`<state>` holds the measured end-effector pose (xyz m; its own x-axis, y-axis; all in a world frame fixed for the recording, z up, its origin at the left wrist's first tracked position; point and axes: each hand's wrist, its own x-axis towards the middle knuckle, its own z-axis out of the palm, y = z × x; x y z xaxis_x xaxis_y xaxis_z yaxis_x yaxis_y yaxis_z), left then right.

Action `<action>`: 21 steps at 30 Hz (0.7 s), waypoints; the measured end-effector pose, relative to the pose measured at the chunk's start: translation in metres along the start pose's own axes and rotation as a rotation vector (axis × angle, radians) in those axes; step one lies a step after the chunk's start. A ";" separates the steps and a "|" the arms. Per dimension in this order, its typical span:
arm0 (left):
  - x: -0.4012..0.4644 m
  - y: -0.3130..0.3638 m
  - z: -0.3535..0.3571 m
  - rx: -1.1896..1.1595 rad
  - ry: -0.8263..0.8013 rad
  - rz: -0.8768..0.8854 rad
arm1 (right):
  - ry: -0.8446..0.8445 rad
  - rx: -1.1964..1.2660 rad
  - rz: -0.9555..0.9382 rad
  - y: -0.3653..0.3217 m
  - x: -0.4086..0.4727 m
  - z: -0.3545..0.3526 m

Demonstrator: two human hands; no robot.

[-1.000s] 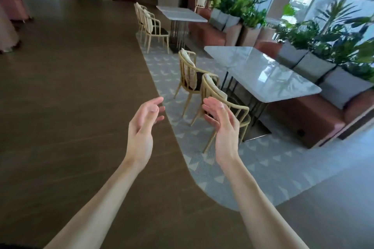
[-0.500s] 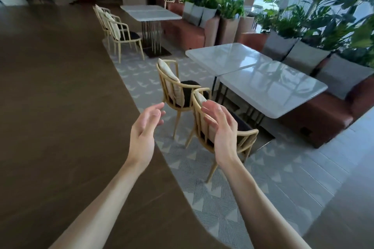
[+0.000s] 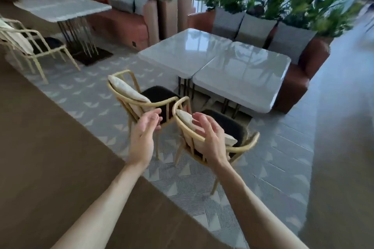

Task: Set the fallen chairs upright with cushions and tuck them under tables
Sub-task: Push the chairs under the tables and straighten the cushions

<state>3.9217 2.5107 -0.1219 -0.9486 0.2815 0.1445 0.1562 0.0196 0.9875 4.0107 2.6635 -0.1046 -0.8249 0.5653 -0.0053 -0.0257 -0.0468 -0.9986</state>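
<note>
Two cream-framed chairs stand upright before a pair of pale marble tables (image 3: 240, 70). The nearer chair (image 3: 245, 143) has a black seat and a beige cushion (image 3: 184, 116) against its back. The farther chair (image 3: 121, 92) also carries a beige cushion (image 3: 126, 91) and a black seat. My left hand (image 3: 144, 134) hovers between the two chair backs, fingers relaxed, holding nothing. My right hand (image 3: 210, 137) hovers over the nearer chair's curved top rail with fingers spread; it hides part of the cushion and rail. Neither hand clearly touches a chair.
Another chair (image 3: 30, 46) stands far left beside a second marble table (image 3: 60, 7). A brown bench sofa (image 3: 299, 74) with grey cushions and planters line the far side. Patterned grey carpet (image 3: 202, 188) meets dark wood floor (image 3: 50, 157) on the left.
The view has come closer to the two chairs and turned right. Both hands stayed raised and empty; the right hand is now over the nearer chair's back.
</note>
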 end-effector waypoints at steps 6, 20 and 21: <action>0.100 -0.039 0.022 0.074 -0.301 -0.072 | 0.272 -0.099 0.102 0.040 0.060 0.007; 0.279 -0.184 0.084 0.910 -0.922 -0.302 | -0.079 -0.971 0.785 0.196 0.205 -0.036; 0.287 -0.193 0.082 0.951 -0.942 -0.309 | -0.109 -1.042 0.796 0.201 0.209 -0.035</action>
<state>3.6417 2.6664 -0.2761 -0.4949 0.6767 -0.5451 0.4637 0.7362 0.4930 3.8526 2.8015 -0.3081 -0.4541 0.6069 -0.6523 0.8898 0.3468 -0.2967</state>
